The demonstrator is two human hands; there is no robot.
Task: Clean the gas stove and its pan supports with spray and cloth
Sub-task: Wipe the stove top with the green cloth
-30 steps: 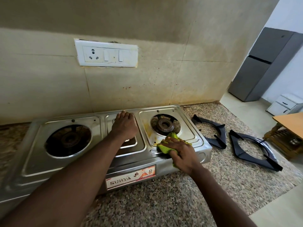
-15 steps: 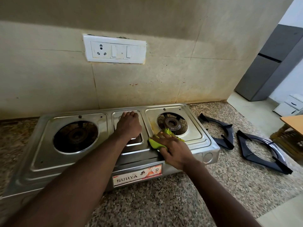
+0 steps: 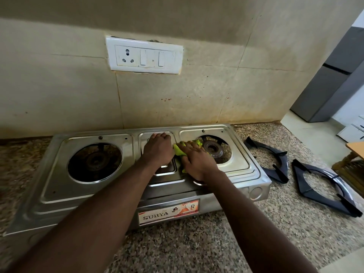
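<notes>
Fingers of right hand (image 3: 199, 164) spread flat, pressing green cloth (image 3: 177, 151) onto gas stove (image 3: 94, 196) beside right burner (image 3: 213, 149), left hand (image 3: 157, 150) relaxed on centre panel — two pan supports (image 3: 325, 202) on bench (image 3: 197, 243), right of stove.

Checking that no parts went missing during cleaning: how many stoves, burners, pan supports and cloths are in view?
Stove: 1
Burners: 2
Pan supports: 2
Cloth: 1
Total: 6
</notes>
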